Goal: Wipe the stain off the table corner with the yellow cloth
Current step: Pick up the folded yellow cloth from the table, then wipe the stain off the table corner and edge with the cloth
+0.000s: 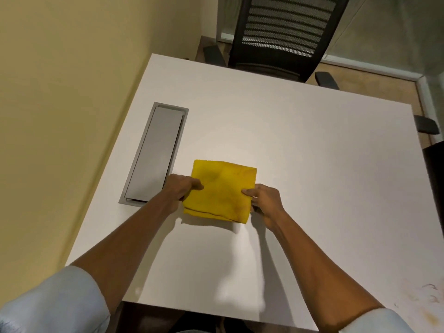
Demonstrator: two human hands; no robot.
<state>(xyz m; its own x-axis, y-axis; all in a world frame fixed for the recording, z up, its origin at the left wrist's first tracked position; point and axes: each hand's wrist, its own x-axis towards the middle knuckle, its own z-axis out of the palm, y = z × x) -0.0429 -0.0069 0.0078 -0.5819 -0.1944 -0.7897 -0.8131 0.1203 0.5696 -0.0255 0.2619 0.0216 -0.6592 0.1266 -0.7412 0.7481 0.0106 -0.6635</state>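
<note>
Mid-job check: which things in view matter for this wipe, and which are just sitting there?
Part of the job: yellow cloth, gripped at its sides by the left hand and right hand; brownish stain at the near right corner of the table.
Just there: grey cable hatch in the tabletop; black mesh chair beyond.

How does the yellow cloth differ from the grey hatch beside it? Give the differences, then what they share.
The yellow cloth is bright and roughly square; the grey hatch is dull, long and narrow. The cloth is soft and folded, gripped by the left hand and the right hand; the hatch is rigid and sunk into the table. Both are four-sided and sit side by side.
</note>
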